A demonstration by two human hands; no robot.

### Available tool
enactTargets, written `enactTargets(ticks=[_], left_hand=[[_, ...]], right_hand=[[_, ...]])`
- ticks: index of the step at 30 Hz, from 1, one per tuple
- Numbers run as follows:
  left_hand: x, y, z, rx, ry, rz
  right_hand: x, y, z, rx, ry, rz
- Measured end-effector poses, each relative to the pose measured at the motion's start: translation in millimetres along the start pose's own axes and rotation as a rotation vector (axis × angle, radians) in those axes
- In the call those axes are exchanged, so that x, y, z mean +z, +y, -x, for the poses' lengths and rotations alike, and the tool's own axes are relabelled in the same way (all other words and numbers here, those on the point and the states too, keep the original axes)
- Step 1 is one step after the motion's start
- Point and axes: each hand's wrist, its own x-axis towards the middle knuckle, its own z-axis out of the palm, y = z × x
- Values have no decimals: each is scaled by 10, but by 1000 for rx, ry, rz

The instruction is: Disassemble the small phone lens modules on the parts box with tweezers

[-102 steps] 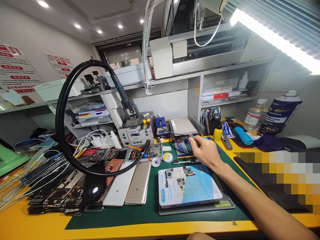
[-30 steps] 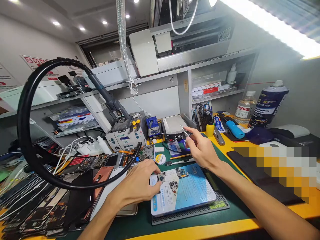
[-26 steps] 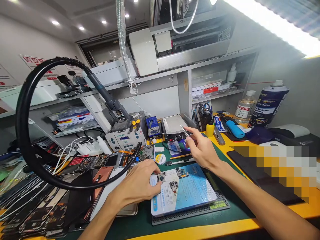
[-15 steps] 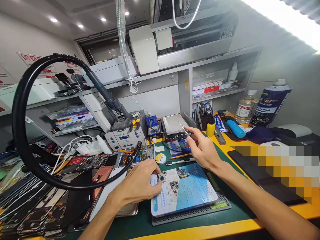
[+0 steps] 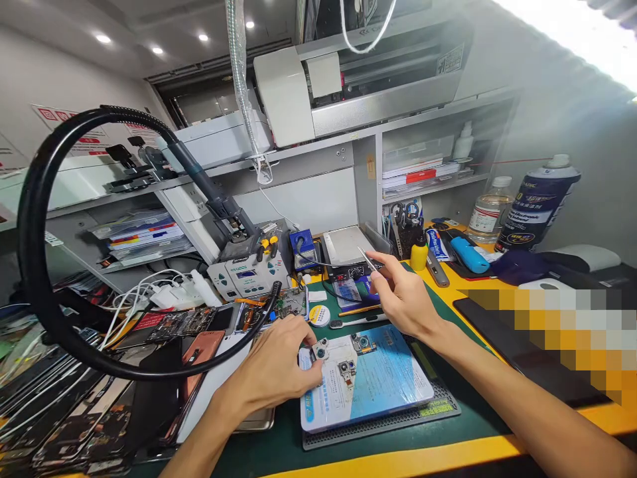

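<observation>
My left hand (image 5: 283, 358) is closed in a pinch on a small phone camera module (image 5: 321, 349) above the left end of a flat white-and-blue box (image 5: 388, 385). Two more modules lie on the box: a double-lens camera module (image 5: 347, 369) near its middle and another camera module (image 5: 362, 342) at its back edge. Over the box's back right, my right hand (image 5: 405, 295) grips thin metal tweezers (image 5: 367, 257) between thumb and fingers. Their tips point up and away from the modules. The fingertips of my left hand partly hide the pinched module.
Under the box lies a grey perforated mat (image 5: 442, 405) on a green work mat (image 5: 279, 451). A black hose (image 5: 30, 219) loops on the left over stacked phone parts (image 5: 114, 411). Behind are a toothbrush (image 5: 355, 322), a circuit board (image 5: 293, 302) and a soldering station (image 5: 246, 275).
The pinched camera module has shifted slightly and looks a little more tilted up in my left fingers. My right hand with the tweezers stays almost still. The whole view has moved slightly.
</observation>
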Motion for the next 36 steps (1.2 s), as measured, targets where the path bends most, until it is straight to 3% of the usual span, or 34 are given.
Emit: enactTargets(ticks=[15, 28, 36], left_hand=[[80, 61, 54, -163, 94, -1], [224, 262, 113, -371, 185, -34], [232, 358, 141, -432, 228, -66]], right_hand=[[7, 7, -10, -1, -2, -1], [16, -9, -7, 1, -10, -14], [7, -19, 2, 1, -18, -18]])
